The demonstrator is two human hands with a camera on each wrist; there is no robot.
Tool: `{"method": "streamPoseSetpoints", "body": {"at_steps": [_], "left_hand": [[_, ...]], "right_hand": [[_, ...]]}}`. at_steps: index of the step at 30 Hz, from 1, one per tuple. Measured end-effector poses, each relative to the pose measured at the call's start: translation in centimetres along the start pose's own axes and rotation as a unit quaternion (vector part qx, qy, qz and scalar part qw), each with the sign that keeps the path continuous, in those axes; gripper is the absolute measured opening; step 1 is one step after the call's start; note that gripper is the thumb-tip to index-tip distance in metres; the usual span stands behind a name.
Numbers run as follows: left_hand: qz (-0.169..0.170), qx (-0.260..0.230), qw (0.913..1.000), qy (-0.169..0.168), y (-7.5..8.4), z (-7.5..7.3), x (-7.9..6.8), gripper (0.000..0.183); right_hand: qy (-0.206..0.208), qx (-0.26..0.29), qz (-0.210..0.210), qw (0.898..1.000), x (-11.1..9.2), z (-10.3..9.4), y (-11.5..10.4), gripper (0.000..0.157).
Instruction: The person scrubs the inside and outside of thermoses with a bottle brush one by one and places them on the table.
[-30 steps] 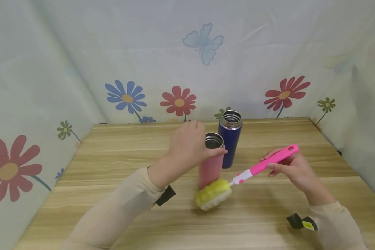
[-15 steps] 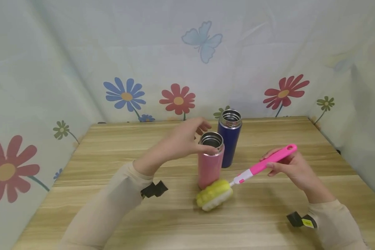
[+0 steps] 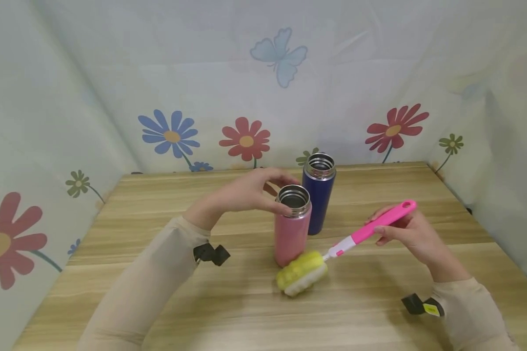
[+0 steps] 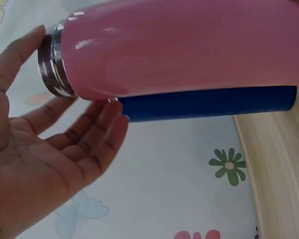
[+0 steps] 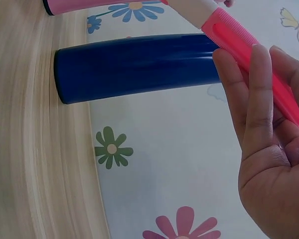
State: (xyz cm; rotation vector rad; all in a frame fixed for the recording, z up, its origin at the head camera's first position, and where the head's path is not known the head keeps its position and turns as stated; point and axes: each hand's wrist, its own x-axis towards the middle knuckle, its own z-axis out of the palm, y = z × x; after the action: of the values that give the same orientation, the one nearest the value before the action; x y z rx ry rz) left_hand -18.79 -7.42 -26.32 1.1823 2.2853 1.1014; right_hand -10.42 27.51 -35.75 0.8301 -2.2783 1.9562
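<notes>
A pink insulated bottle (image 3: 291,239) stands upright on the wooden table, its steel-rimmed mouth uncovered. Around its neck my left hand (image 3: 248,191) holds loosely, thumb on the rim and index finger behind; the other fingers (image 4: 97,142) are spread and bent beside the bottle in the left wrist view. My right hand (image 3: 415,239) pinches the pink handle of a bottle brush (image 3: 377,225) between thumb and fingers. The brush slants down leftward, its yellow and white sponge head (image 3: 301,274) low in front of the pink bottle's base. Behind stands a dark blue bottle (image 3: 319,197), also uncapped.
The wooden tabletop (image 3: 193,302) reaches back to a pale cloth backdrop (image 3: 193,73) printed with flowers and a butterfly. Cloth also hangs at both sides. Black wrist devices (image 3: 212,254) sit on the sleeves.
My left hand has drawn back leftward, its thumb shifting from across the pink bottle's front up to the rim. The right hand and brush hardly move; the head view shifts slightly.
</notes>
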Motion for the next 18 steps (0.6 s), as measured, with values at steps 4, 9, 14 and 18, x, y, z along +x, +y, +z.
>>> {"method": "streamPoseSetpoints", "body": {"at_steps": [4, 9, 14, 18], "left_hand": [[0.03, -0.019, 0.9994, -0.004, -0.72, -0.28, 0.15, 0.056], [0.041, -0.017, 0.999, 0.003, -1.04, -0.44, 0.32, 0.056], [0.037, -0.012, 0.999, 0.021, -1.02, -0.26, 0.3, 0.055], [0.028, -0.006, 0.9987, 0.042, -0.76, 0.16, 0.21, 0.056]], "right_hand": [[0.002, 0.02, -0.007, 1.0, -0.07, -0.23, 0.09, 0.028], [-0.001, 0.045, -0.013, 0.999, -0.02, -0.42, 0.2, 0.032], [-0.001, 0.046, -0.002, 0.999, 0.07, -0.52, -0.02, 0.031], [-0.002, 0.049, -0.002, 0.999, 0.14, -0.52, -0.23, 0.031]]}}
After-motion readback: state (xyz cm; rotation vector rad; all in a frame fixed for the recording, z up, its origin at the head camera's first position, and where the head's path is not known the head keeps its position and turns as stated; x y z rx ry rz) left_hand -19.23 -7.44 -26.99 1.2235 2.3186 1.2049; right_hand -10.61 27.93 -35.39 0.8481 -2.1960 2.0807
